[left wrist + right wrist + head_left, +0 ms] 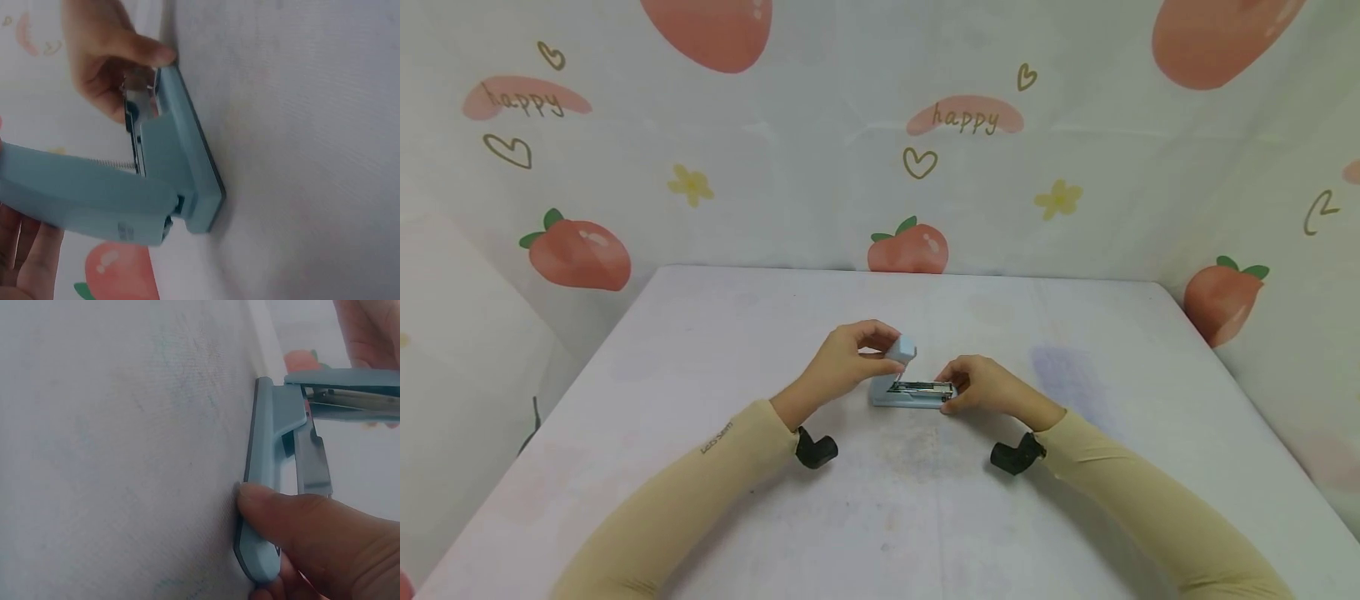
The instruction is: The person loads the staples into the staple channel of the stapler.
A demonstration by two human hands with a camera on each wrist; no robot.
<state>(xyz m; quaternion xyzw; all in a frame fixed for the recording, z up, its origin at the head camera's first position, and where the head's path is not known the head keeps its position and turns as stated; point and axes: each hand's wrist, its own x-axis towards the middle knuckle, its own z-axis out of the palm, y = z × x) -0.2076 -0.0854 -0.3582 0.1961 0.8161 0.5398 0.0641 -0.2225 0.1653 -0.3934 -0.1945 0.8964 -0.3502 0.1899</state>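
Note:
A light blue stapler (913, 400) lies on the table with its top cover swung up, baring the metal staple channel (310, 459) and a thin spring (112, 164). My left hand (852, 357) holds the raised cover (81, 194) between thumb and fingers, the cover standing steeply above the base. At the other end, my right hand (985, 385) pinches the front of the base (262, 462), thumb on the near side; its fingertips are partly hidden behind the stapler.
A white table (880, 500) spreads around the stapler, with a bluish stain (1067, 379) to the right. Behind it hangs a cloth (820, 200) printed with peaches, hearts and flowers. Black wrist devices (817, 450) hang below both sleeves.

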